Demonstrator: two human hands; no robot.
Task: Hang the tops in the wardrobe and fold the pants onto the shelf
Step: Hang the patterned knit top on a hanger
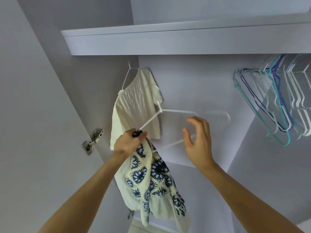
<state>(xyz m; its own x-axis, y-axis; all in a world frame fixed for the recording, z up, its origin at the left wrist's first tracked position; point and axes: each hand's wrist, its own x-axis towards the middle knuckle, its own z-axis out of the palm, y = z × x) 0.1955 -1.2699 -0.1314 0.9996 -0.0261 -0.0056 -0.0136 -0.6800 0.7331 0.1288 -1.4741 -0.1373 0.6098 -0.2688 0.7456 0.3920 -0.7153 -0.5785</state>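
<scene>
Hanging step: left hand [128, 142] clutched patterned top [151, 179] and hanger [168, 113]; right hand [197, 142] released, reaching. Next, presumably, threading hanger into neckline.

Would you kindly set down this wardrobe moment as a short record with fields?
left hand: the left hand grips one end of a white hanger together with the patterned top
right hand: the right hand is open, beside the hanger, holding nothing
already hung: a cream top at the far left
spare hangers: a bunch of empty hangers on the right
above: a shelf
</scene>
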